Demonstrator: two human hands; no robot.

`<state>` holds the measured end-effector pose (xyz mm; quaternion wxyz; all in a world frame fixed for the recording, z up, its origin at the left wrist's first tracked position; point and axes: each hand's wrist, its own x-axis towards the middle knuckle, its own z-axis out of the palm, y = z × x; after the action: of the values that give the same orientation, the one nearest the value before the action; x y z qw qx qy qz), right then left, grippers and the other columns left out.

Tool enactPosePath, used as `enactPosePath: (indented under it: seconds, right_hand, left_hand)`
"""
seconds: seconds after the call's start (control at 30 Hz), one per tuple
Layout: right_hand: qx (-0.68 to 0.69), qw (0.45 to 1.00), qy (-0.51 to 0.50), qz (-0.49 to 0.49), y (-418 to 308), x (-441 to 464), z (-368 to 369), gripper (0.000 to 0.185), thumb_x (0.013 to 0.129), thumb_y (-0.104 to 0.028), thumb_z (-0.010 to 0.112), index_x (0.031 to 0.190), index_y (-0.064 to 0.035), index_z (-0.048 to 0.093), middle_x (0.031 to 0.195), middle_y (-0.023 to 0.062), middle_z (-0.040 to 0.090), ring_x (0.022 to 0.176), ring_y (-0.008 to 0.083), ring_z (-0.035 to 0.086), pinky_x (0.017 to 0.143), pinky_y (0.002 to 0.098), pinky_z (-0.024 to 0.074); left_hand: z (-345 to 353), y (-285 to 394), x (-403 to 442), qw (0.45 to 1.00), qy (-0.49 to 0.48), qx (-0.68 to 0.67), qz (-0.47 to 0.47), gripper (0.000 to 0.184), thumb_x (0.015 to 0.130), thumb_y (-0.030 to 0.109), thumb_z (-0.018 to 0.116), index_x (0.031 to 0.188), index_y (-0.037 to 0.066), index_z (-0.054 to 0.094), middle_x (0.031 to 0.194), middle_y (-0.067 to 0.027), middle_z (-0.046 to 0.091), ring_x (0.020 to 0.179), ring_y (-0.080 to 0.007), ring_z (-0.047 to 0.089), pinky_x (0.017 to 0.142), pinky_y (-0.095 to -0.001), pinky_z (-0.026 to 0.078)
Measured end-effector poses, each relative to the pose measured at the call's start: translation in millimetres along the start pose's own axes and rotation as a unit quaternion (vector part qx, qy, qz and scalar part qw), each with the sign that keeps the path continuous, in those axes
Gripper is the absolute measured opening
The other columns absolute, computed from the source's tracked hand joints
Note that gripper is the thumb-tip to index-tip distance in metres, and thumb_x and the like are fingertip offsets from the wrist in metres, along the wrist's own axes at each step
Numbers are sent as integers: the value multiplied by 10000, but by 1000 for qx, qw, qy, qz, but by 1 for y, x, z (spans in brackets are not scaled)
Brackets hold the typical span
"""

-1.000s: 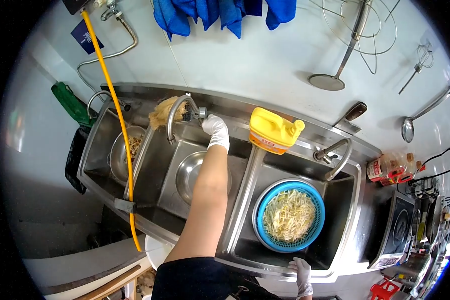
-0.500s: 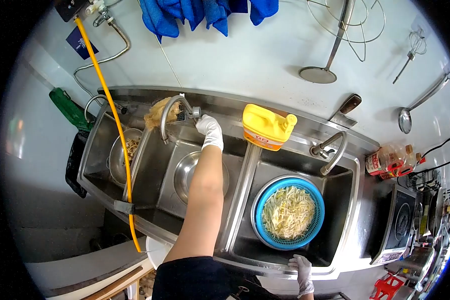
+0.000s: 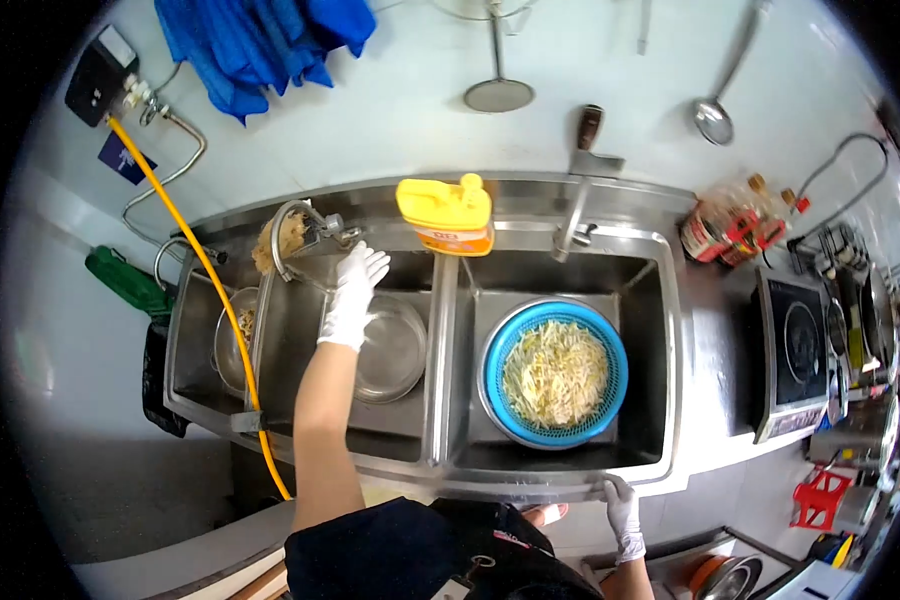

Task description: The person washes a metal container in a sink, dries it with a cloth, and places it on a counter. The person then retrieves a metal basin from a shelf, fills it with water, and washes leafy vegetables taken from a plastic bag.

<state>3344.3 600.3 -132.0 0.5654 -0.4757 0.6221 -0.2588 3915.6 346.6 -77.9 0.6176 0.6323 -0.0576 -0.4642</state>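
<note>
Near the back edge of the middle sink (image 3: 395,445), the left hand (image 3: 351,292) spreads empty fingers beside the tap (image 3: 333,222), while the right hand (image 3: 625,515), grip unclear, is by the front edge of the right sink (image 3: 674,350), where a blue basket (image 3: 620,380) already holds pale shreds (image 3: 560,372), possibly unrinsed.

Kitchen, steel sinks (image 3: 553,460), cooktop (image 3: 800,340), ladle (image 3: 713,121), cleaver (image 3: 596,163)

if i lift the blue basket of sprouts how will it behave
The blue basket looks like rigid plastic, so it should hold its shape. Heaped with loose sprouts, it may shed some if tilted. Its perforated wall might drip if they're wet.
</note>
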Motion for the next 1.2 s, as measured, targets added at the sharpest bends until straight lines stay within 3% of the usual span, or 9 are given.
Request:
enactPosePath:
  seconds: [0.2, 0.27, 0.33, 0.4, 0.43, 0.47, 0.57, 0.83, 1.2]
  right_hand:
    - [-128, 989, 67, -35, 9, -83, -71, 266, 861, -118, 535, 1062, 52, 577, 885, 127, 646, 751, 153, 617, 699, 278, 491]
    - [160, 986, -36, 24, -18, -127, -106, 341, 900, -241, 505, 1104, 25, 569, 996, 123, 628, 880, 182, 607, 827, 300, 460]
    - [459, 886, -61, 35, 37, -150, -131, 329, 924, -255, 462, 1077, 13, 576, 958, 114, 631, 870, 210, 608, 807, 311, 474]
    - [-56, 988, 139, 46, 81, -174, -152, 360, 895, -314, 494, 975, 19, 605, 901, 127, 641, 828, 246, 611, 793, 355, 472]
    - [-221, 952, 152, 147, 82, -200, -167, 405, 875, -353, 513, 1006, 20, 601, 949, 155, 633, 867, 267, 604, 817, 354, 457]
    - [-155, 967, 163, 122, 103, -221, -178, 411, 875, -360, 506, 1025, 12, 599, 973, 163, 628, 898, 293, 593, 833, 360, 449]
    - [33, 984, 164, 64, 148, -263, -227, 432, 874, -373, 491, 1092, -12, 586, 1067, 187, 600, 1008, 341, 554, 884, 375, 425]
    - [77, 906, 408, 80, 193, -341, -361, 404, 872, -328, 482, 1069, 10, 585, 971, 173, 631, 907, 281, 599, 821, 349, 448]
    - [139, 753, 641, 63, 256, -443, -599, 359, 878, -301, 510, 998, 24, 603, 855, 103, 641, 740, 150, 608, 712, 270, 480]
  left_hand:
    - [53, 17, -207, 971, -162, 95, 145, 364, 907, 217, 466, 1159, -41, 513, 1075, -184, 599, 969, -255, 607, 837, -320, 489]
    - [82, -9, -286, 936, -236, 158, 209, 359, 906, 230, 478, 1137, -37, 540, 1067, -156, 598, 962, -223, 598, 847, -300, 473]
    - [122, -43, -371, 910, -283, 209, 220, 390, 909, 264, 473, 1147, -40, 531, 1064, -141, 586, 970, -209, 576, 844, -300, 465]
    - [138, -92, -378, 850, -385, 296, 203, 404, 919, 294, 454, 1133, -39, 534, 998, -126, 596, 904, -189, 577, 774, -301, 484]
    - [147, -123, -377, 809, -460, 315, 184, 396, 926, 296, 448, 1120, -37, 535, 960, -136, 614, 854, -189, 601, 722, -285, 497]
    - [166, -150, -424, 828, -453, 293, 153, 331, 913, 279, 464, 1044, -5, 573, 834, -39, 583, 690, -112, 554, 609, -206, 448]
    - [214, -217, -508, 744, -534, 376, 139, 350, 927, 257, 437, 1088, -37, 537, 895, -115, 619, 730, -154, 603, 635, -238, 487]
    - [339, -321, -636, 525, -716, 440, 132, 307, 931, 200, 458, 1081, -56, 537, 884, -128, 630, 733, -163, 621, 652, -263, 508]
    - [576, -467, -745, 476, -762, 437, 43, 340, 944, 236, 417, 1102, -47, 519, 904, -140, 630, 754, -183, 632, 659, -255, 507]
